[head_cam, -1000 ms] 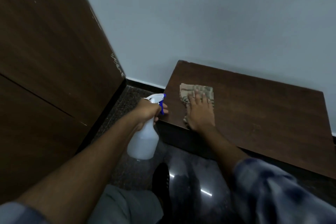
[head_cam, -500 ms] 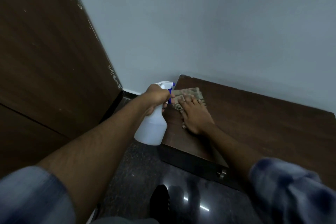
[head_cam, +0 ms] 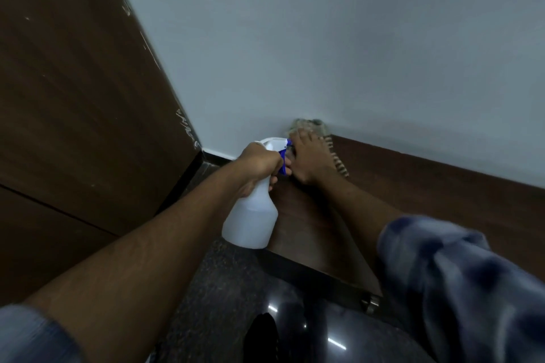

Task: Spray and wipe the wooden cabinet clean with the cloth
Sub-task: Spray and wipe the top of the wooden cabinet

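Note:
A low dark wooden cabinet [head_cam: 427, 194] stands against the grey wall. My right hand [head_cam: 309, 160] lies flat on a patterned beige cloth [head_cam: 309, 127] at the cabinet's far left corner, where the top meets the wall; the hand hides most of the cloth. Just left of it, my left hand [head_cam: 259, 162] grips the neck of a white spray bottle [head_cam: 250, 221] with a blue trigger. The bottle hangs over the cabinet's left edge.
A tall dark wooden door or panel [head_cam: 73, 97] fills the left side. Dark speckled and glossy floor [head_cam: 224, 289] lies below the cabinet front. A small metal knob [head_cam: 372, 302] sticks out of the cabinet front.
My right hand has pushed the cloth away from me to the back left corner against the wall. The bottle in my left hand has followed alongside, and the view has shifted closer.

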A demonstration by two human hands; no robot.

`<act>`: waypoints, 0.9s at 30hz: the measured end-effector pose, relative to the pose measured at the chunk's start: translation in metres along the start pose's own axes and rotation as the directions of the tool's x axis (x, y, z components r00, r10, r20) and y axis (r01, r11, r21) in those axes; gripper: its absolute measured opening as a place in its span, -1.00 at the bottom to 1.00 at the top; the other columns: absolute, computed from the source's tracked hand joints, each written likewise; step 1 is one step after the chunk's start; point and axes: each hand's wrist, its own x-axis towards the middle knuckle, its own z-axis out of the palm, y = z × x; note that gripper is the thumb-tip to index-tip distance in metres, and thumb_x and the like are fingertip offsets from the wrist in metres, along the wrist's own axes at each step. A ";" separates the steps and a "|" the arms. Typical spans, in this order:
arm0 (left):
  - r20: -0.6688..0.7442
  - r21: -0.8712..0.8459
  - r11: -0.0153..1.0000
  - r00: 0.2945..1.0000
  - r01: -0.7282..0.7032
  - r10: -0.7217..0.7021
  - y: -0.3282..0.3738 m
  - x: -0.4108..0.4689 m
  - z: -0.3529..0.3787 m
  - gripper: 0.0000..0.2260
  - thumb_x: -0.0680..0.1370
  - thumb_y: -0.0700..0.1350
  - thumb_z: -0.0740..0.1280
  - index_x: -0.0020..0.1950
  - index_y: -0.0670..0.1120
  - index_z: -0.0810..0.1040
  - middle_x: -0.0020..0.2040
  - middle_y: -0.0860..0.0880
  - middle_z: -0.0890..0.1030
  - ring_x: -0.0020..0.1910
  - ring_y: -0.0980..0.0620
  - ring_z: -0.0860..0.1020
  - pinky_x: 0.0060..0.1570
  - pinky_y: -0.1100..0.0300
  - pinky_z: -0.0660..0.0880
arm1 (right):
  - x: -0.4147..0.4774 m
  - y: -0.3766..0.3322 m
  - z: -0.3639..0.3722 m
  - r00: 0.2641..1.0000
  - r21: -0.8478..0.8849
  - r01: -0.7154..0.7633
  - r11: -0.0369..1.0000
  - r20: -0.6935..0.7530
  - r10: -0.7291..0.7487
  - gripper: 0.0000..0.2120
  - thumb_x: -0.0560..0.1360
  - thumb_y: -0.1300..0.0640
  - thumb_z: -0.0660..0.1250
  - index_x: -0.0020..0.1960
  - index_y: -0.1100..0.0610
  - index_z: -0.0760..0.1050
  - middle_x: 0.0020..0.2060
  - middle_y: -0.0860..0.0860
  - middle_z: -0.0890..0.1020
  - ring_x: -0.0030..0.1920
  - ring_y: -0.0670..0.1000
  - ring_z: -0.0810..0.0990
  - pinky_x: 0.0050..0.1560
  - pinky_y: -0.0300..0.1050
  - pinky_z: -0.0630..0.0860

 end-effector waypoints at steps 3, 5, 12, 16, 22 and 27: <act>0.013 -0.001 1.000 1.000 0.007 -0.007 0.001 0.001 0.003 -0.71 0.34 -0.39 0.19 -0.12 -0.24 0.68 -0.30 -0.17 0.72 -0.58 -0.01 0.41 -0.41 0.19 0.42 | -0.044 0.020 0.011 0.978 0.033 0.210 0.977 -0.020 -0.209 -0.50 0.64 -0.09 0.13 0.54 0.04 0.30 0.52 0.01 0.34 0.54 0.04 0.26 0.53 0.01 0.16; 0.044 0.019 1.000 0.999 0.012 -0.013 0.001 0.000 0.007 -0.67 0.36 -0.39 0.18 -0.03 -0.25 0.68 -0.21 -0.15 0.75 -0.57 0.01 0.40 -0.41 0.21 0.41 | -0.058 0.050 0.008 0.995 0.011 0.080 0.997 -0.061 -0.079 -0.48 0.68 -0.12 0.06 0.59 0.04 0.24 0.57 0.00 0.27 0.58 0.02 0.18 0.56 0.02 0.10; 0.123 0.152 0.988 0.992 -0.040 0.021 0.019 -0.018 0.060 -0.69 0.43 -0.37 0.17 0.02 -0.25 0.67 -0.11 -0.23 0.72 -0.53 0.01 0.39 -0.44 0.26 0.39 | -0.187 0.077 0.022 0.993 -0.024 -0.056 0.998 -0.110 0.053 -0.45 0.65 -0.23 -0.03 0.55 -0.04 0.31 0.54 -0.03 0.32 0.56 0.07 0.23 0.52 0.04 0.22; 0.172 0.165 0.984 0.985 -0.063 0.035 0.022 -0.028 0.093 -0.67 0.43 -0.38 0.18 0.05 -0.24 0.67 -0.07 -0.18 0.75 -0.52 0.04 0.42 -0.46 0.26 0.42 | -0.156 0.122 -0.007 0.879 0.009 -0.468 0.884 -0.098 0.467 -0.42 0.65 -0.22 -0.05 0.61 -0.03 0.17 0.59 0.04 0.20 0.60 0.10 0.10 0.57 0.15 0.02; 0.189 0.154 0.985 0.981 -0.078 0.048 0.036 -0.041 0.119 -0.70 0.42 -0.38 0.20 0.00 -0.22 0.68 -0.10 -0.22 0.75 -0.55 0.01 0.42 -0.44 0.22 0.43 | -0.201 0.112 0.006 0.996 -0.051 -0.083 0.995 -0.034 0.082 -0.42 0.65 -0.23 -0.05 0.62 -0.07 0.12 0.61 -0.05 0.16 0.61 0.04 0.07 0.58 0.04 -0.03; 0.244 0.204 0.976 0.969 -0.079 0.027 0.034 -0.051 0.131 -0.64 0.41 -0.38 0.17 0.07 -0.23 0.68 -0.02 -0.14 0.76 -0.50 0.03 0.42 -0.41 0.24 0.43 | -0.236 0.223 -0.028 0.842 -0.022 -0.534 0.845 -0.108 0.529 -0.43 0.67 -0.16 0.00 0.63 -0.01 0.10 0.62 0.01 0.12 0.61 0.08 0.05 0.59 0.13 -0.02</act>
